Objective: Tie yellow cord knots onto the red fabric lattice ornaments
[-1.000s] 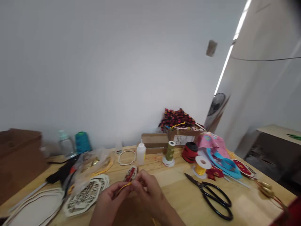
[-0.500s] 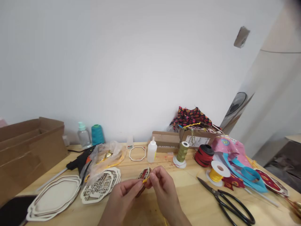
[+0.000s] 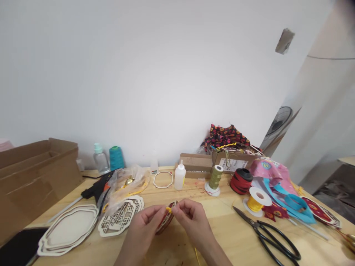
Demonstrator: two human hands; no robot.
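At the bottom centre of the frame, our left hand [image 3: 146,221] and right hand [image 3: 191,218] pinched a yellow cord [image 3: 169,209] over a red-and-cream ornament [image 3: 166,223]. We judged a knot formed there, though we couldn't tell if it was tight; a yellow strand [image 3: 197,255] hung loose below. The ornament's long axis slanted from lower left to upper right, partly hidden by our fingers.
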